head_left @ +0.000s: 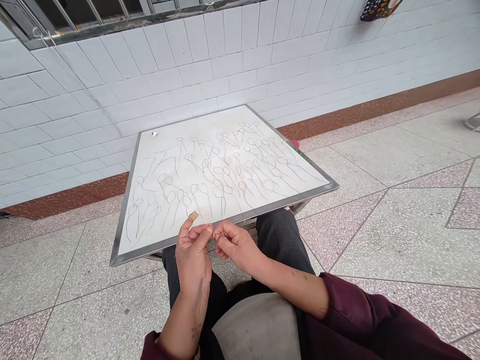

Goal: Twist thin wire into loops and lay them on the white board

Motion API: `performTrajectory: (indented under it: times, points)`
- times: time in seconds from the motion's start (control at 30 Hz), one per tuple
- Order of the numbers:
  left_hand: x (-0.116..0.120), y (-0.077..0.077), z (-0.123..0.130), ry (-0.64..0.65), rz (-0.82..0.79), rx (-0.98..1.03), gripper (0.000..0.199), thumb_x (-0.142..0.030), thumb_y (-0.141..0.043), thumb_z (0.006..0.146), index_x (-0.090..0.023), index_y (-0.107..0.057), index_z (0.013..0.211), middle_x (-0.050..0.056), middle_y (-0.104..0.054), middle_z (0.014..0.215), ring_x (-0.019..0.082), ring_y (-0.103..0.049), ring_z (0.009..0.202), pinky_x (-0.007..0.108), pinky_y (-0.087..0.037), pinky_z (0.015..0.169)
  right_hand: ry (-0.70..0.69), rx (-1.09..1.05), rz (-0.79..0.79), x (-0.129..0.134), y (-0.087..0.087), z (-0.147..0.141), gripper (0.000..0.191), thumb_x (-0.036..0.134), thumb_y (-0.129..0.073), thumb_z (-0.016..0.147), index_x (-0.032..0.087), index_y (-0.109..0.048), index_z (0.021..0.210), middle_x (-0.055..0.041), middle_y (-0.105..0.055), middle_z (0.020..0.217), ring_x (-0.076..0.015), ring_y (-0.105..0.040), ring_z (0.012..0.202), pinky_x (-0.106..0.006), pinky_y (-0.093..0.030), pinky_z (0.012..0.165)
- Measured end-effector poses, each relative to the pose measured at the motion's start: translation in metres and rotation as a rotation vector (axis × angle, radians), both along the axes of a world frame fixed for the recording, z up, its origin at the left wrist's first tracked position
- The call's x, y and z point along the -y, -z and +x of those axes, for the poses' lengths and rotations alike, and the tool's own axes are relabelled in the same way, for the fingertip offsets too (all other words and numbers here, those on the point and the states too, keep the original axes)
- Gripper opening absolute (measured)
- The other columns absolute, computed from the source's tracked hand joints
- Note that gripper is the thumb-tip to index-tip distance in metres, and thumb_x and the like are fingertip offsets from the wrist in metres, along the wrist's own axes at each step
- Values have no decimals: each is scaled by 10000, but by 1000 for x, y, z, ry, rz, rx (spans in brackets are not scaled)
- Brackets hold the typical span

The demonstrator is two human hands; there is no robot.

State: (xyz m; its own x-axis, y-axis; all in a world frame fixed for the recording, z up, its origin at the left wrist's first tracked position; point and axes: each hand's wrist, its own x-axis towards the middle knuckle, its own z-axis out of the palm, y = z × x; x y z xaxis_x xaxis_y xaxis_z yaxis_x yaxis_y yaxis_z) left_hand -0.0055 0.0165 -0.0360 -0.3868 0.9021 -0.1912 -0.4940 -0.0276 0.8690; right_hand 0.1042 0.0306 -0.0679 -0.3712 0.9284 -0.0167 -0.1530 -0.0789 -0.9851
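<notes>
Close together at the near edge of the table, my left hand (195, 255) and my right hand (237, 246) both pinch with thumb and fingers. Their fingertips meet or nearly meet. Whatever lies between them is too fine to make out. A tan bandage or tape (194, 216) wraps the tip of a raised finger of my left hand. Beyond my hands, many thin dark strands with looped ends (225, 172) lie spread in rough rows on the white tabletop (180, 122). They look like thread or fine wire; I cannot tell which.
A grey metal rim (300, 194) edges the table, which stands near a white tiled wall (210, 65). A small white and red object (154, 134) sits at the far left corner. My knees are under the near edge. Speckled floor tiles (405, 235) surround the table.
</notes>
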Motion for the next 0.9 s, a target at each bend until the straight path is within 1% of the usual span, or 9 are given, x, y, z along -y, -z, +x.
performTrajectory:
  times: [0.17,0.27,0.37,0.43,0.6,0.8,0.9]
  points:
    - [-1,-2,0,-38,10,-12,618,-124,-878,611,-174,-665,1189,-45,-679,692,91,-621,679,240,-489,771,-8,-1,-53,2,-1,-1,52,208,-526,880,206,-527,828,53,-605,595,-93,-538,521,-197,-460,527]
    - [-2,-3,-2,-64,19,-18,601,-117,-882,600,-179,-683,1164,-40,-681,711,95,-628,723,235,-483,791,-30,1,-89,4,1,0,41,212,-533,883,207,-529,843,51,-620,605,-90,-550,513,-193,-467,519]
    - [-2,-5,-8,-68,30,-22,595,-129,-883,602,-180,-688,1162,-40,-674,708,94,-625,723,234,-479,803,-61,-4,-118,8,3,1,34,233,-543,889,209,-533,866,43,-640,636,-89,-568,522,-193,-482,517]
    - [-3,-9,-12,-80,33,-17,600,-133,-885,599,-174,-689,1164,-38,-669,704,90,-621,721,228,-474,802,-83,-8,-130,11,4,3,49,250,-548,890,210,-529,870,40,-642,649,-89,-574,529,-193,-490,515]
    - [-6,-17,-25,-158,64,-39,605,-99,-880,577,-173,-695,1148,-36,-660,709,90,-615,737,224,-463,801,-170,-3,-180,21,4,6,74,268,-547,879,207,-509,865,41,-622,644,-94,-569,530,-198,-494,494]
    - [-7,-16,-32,-148,81,-37,591,-102,-877,579,-165,-699,1139,-28,-668,702,94,-620,744,221,-462,786,-195,9,-171,27,4,6,70,271,-541,882,206,-514,876,40,-612,642,-100,-577,555,-189,-486,486]
    - [-6,-15,-33,-155,86,-32,600,-93,-877,577,-161,-697,1145,-29,-669,698,87,-610,731,213,-462,774,-220,52,-173,32,7,9,73,270,-537,895,205,-512,874,34,-623,663,-96,-571,556,-188,-483,485]
